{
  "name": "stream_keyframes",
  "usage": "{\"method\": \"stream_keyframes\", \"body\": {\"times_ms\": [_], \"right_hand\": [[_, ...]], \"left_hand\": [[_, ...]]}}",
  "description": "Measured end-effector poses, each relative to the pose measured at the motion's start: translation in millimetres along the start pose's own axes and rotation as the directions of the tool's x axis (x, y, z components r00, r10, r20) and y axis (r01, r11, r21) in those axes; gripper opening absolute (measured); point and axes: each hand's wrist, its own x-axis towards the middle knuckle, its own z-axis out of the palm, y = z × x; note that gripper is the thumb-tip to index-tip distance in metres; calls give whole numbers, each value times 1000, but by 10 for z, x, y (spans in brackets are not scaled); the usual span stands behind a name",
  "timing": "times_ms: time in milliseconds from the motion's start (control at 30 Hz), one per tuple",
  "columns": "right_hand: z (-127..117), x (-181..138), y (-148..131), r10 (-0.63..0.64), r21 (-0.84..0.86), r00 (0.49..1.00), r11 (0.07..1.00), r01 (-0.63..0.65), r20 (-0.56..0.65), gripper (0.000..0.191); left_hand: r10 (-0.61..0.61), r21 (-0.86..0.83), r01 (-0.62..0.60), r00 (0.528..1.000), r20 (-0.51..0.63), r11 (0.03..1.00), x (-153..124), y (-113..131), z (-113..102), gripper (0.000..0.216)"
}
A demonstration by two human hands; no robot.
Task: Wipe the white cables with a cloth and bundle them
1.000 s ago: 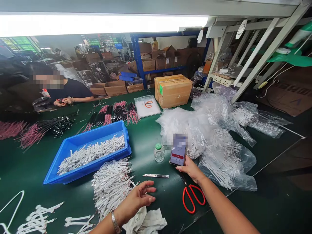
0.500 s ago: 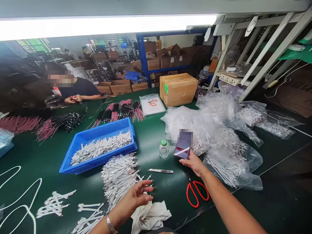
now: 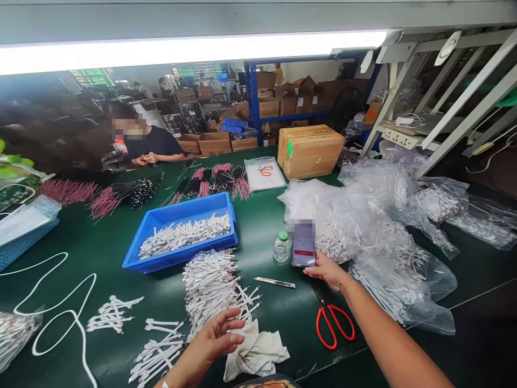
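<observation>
My right hand (image 3: 329,271) holds a phone (image 3: 304,243) upright over the green table, its screen lit with a red band. My left hand (image 3: 216,339) hovers with fingers loosely spread above a heap of white strip-like parts (image 3: 214,283) and beside a crumpled white rag (image 3: 256,353). It holds nothing. Red-handled scissors (image 3: 331,323) lie under my right forearm. A slim metal knife (image 3: 274,282) and a small clear bottle with a green cap (image 3: 281,248) sit between my hands.
A blue tray (image 3: 181,229) holds more white parts. Clear plastic bags (image 3: 383,226) pile up on the right, behind them a cardboard box (image 3: 310,151). Pink-and-black wire bundles (image 3: 210,183) lie at the far side, where another person sits. White cord (image 3: 52,312) loops at left.
The view has swung to the left, shifting everything rightward. My left hand has drawn back toward me near the rag. My right hand has tilted the phone more upright.
</observation>
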Motion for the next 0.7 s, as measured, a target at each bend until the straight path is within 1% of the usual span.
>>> {"method": "stream_keyframes", "body": {"times_ms": [133,267,400,500,600,700], "right_hand": [[-58,-11,-79,4,-7,1000,1000,-4,11,64],[-184,-184,-177,6,-11,1000,1000,-6,25,62],[-384,-331,-254,-5,-27,1000,1000,5,-11,63],[-477,-362,-259,-18,-33,999,999,17,-41,66],[-448,-338,-228,-22,-37,999,999,20,-35,65],[-333,-243,-203,-19,-39,1000,999,19,-7,63]], "left_hand": [[-33,-20,33,999,6,999,-90,28,-12,62],[-34,-37,33,999,-27,999,-87,-27,-59,65],[-27,-54,24,998,-52,998,-38,-116,-82,67],[-29,-61,25,997,-68,998,-27,-114,-62,67],[-29,-55,25,998,-63,998,-52,-59,-44,66],[-42,-54,41,999,-24,998,-97,-2,-41,65]]}}
